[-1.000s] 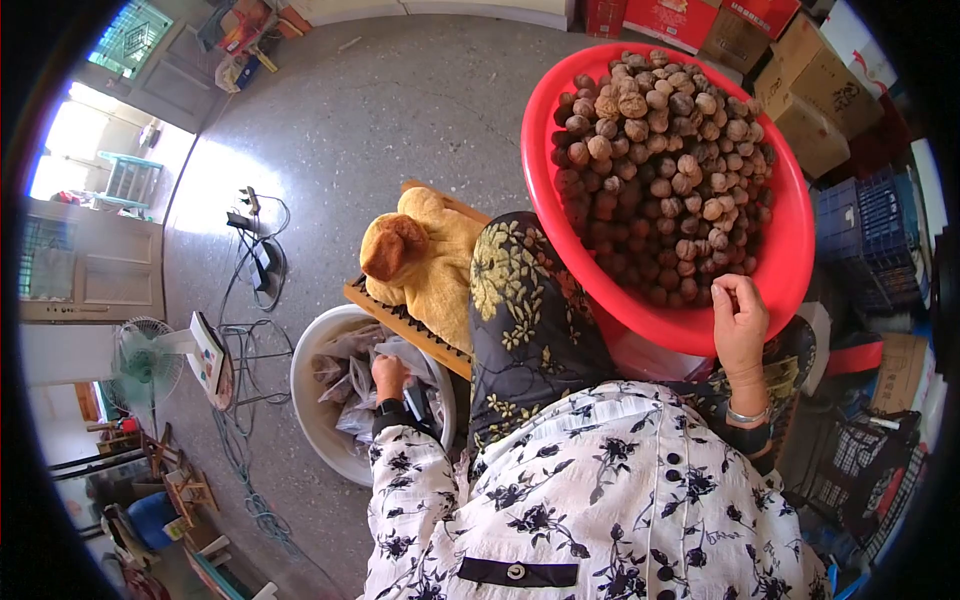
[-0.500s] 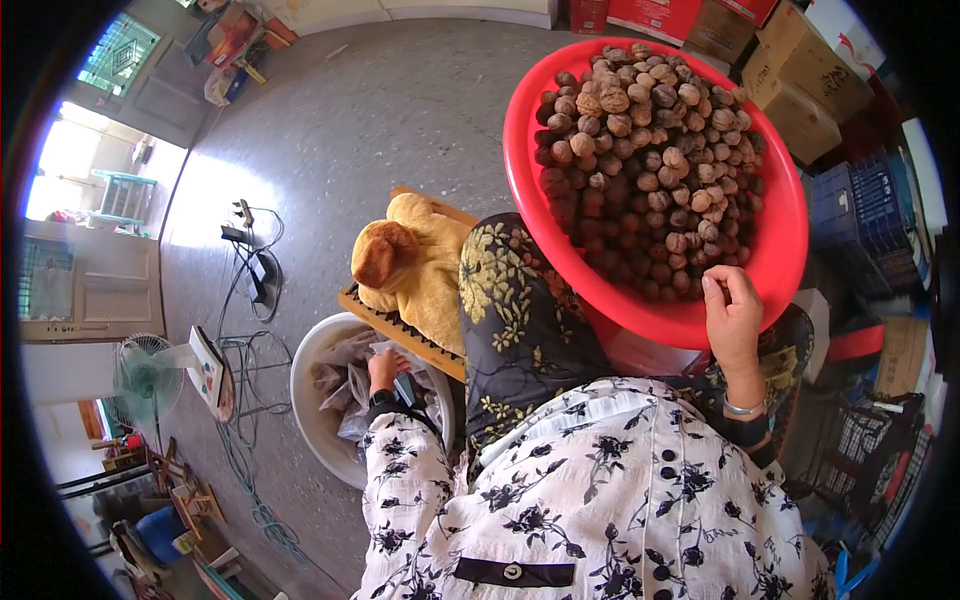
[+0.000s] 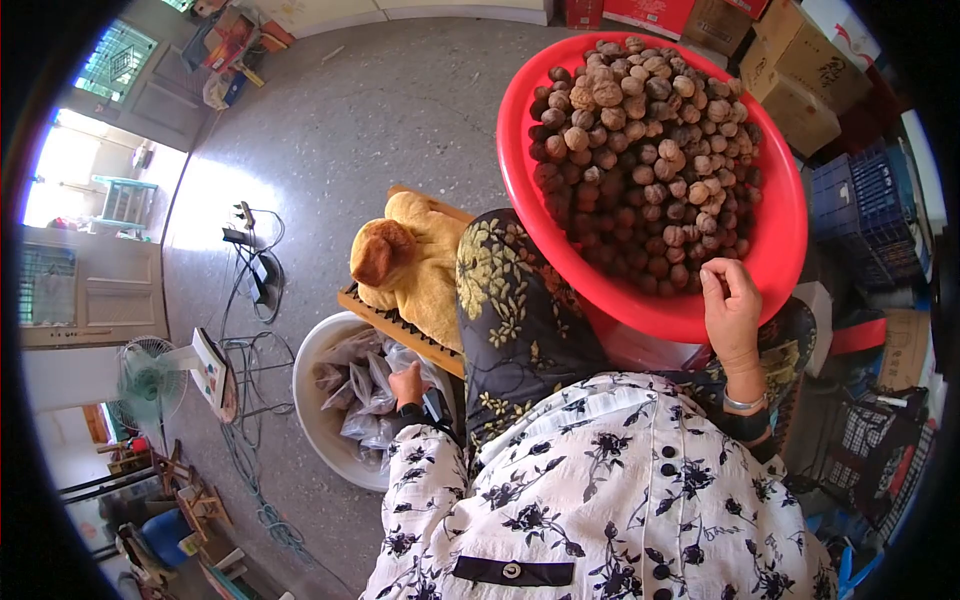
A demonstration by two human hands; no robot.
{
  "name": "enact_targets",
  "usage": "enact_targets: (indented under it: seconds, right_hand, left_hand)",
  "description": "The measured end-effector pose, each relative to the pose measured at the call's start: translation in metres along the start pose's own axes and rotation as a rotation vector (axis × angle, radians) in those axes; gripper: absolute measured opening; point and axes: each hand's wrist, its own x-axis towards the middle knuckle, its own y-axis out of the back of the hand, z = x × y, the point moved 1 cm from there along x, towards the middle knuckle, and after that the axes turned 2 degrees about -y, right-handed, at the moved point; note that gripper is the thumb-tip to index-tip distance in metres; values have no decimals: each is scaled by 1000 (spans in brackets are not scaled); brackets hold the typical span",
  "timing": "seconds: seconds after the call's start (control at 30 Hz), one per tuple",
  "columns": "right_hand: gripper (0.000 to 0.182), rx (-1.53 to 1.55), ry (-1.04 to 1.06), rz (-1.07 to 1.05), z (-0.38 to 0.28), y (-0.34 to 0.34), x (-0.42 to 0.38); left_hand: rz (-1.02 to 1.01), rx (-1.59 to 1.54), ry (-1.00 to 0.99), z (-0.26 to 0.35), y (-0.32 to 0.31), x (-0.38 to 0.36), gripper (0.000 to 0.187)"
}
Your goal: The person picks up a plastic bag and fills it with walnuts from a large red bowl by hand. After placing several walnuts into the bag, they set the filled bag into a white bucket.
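A big red basin (image 3: 520,130) heaped with walnuts (image 3: 650,160) rests tilted above my lap. My right hand (image 3: 732,305) lies over its near rim, fingers curled and thumb pressed in by the nearest nuts; whatever they pinch is hidden. Down at my left stands a white basin (image 3: 310,420) containing several clear plastic bags (image 3: 368,385) with brownish contents. Inside it, my left hand (image 3: 406,384) is closed at the top of a plastic bag (image 3: 400,356) by the right-hand wall.
A yellow plush cushion (image 3: 412,265) lies on a wooden-framed seat (image 3: 400,335) beside my leg. Cables and a power strip (image 3: 258,280) run across the floor near a fan (image 3: 148,380). Cardboard boxes (image 3: 805,80) and a blue crate (image 3: 865,210) stand at the right.
My left hand has shifted right and slightly down within the white basin, uncovering more of the bags. My right hand stays at the red basin's rim.
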Motion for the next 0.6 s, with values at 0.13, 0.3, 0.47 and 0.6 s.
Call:
enact_targets:
  seconds: [0.13,0.3,0.47,0.6]
  right_hand:
    - [8,-4,-5,-2,-1,0,0]
    - [7,-15,-3,-6,-2,1,1]
    - [7,-7,-14,-8,1,0,1]
    - [7,-17,-9,-12,-1,1,3]
  left_hand:
    - [144,-967,860,26,2,-3,22]
    - [-116,21,308,10,3,-2,6]
    - [-42,264,180,-19,22,8,17]
    - [-237,288,120,-20,35,22,19]
